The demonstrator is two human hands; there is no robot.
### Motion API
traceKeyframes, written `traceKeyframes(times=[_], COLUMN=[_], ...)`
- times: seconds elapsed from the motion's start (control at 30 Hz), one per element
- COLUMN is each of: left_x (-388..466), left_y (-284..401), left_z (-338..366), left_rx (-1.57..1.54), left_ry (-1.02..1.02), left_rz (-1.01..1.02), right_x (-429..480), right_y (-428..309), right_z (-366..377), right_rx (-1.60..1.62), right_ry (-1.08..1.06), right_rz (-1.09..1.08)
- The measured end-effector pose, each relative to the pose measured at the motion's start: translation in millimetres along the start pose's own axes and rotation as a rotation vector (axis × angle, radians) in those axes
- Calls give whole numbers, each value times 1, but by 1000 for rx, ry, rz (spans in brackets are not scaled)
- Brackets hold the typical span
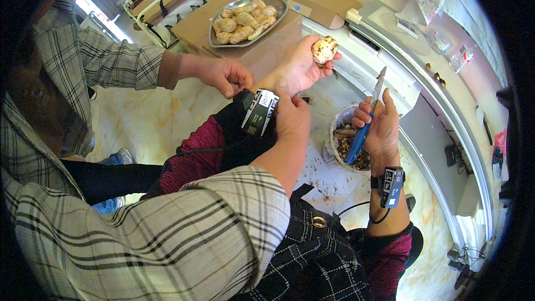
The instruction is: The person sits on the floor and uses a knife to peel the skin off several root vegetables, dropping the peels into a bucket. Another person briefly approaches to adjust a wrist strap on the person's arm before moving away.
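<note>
My left hand [301,65] is held palm up, its fingers around a pale, brown-patched, tuber-like piece of produce [324,49]. In my right hand [381,127] is a knife with a blue handle [359,139], its soiled blade pointing up and away from me. A tracker strap [260,113] is on my left wrist. Another person's hand [294,117] is at that strap, and their other hand [225,74] is close to my forearm. A second tracker [391,187] is strapped to my right wrist, with a cable running from it.
Beyond my left hand, an oval metal platter [212,38] of similar pale pieces [246,20] rests on a cardboard box [188,21]. A bin [328,150] holding brown scraps stands below my right hand. Scraps litter the floor. A white counter [453,104] curves along the right.
</note>
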State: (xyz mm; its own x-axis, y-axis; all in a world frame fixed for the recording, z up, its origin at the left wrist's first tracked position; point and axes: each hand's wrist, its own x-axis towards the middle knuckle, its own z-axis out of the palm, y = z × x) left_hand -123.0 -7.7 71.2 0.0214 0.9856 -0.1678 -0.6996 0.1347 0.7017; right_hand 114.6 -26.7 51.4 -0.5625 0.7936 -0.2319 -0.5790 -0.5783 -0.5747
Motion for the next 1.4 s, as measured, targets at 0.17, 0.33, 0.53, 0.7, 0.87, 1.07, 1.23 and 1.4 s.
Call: traceKeyframes(times=[0.17, 0.33, 0.53, 0.7, 0.87, 1.07, 1.23, 1.4], left_x=[-3, -4, 18, 21, 10, 15, 18, 23], left_y=[7, 18, 11, -8, 9, 18, -13, -26], left_z=[-15, -30, -27, -23, -4, 5, -30, -45], left_rx=[27, -159, -194, -210, -276, -368, -310, -284], left_ry=[-72, 46, 159, 120, -84, -352, 239, 210], left_rz=[-16, -122, -69, -172, -184, -147, -271, -252], right_x=[0, 4, 2, -2, 3, 8, 8, 8], right_y=[0, 3, 8, 3, -1, -5, -11, -12], right_z=[-5, -4, 2, -5, -15, -24, -25, -21], right_rx=[0, 14, 8, -22, 2, -3, -22, -52], right_ry=[34, 37, 45, 59, 69, 107, 90, 144], right_rz=[5, 46, 51, 19, 10, -19, -42, -67])
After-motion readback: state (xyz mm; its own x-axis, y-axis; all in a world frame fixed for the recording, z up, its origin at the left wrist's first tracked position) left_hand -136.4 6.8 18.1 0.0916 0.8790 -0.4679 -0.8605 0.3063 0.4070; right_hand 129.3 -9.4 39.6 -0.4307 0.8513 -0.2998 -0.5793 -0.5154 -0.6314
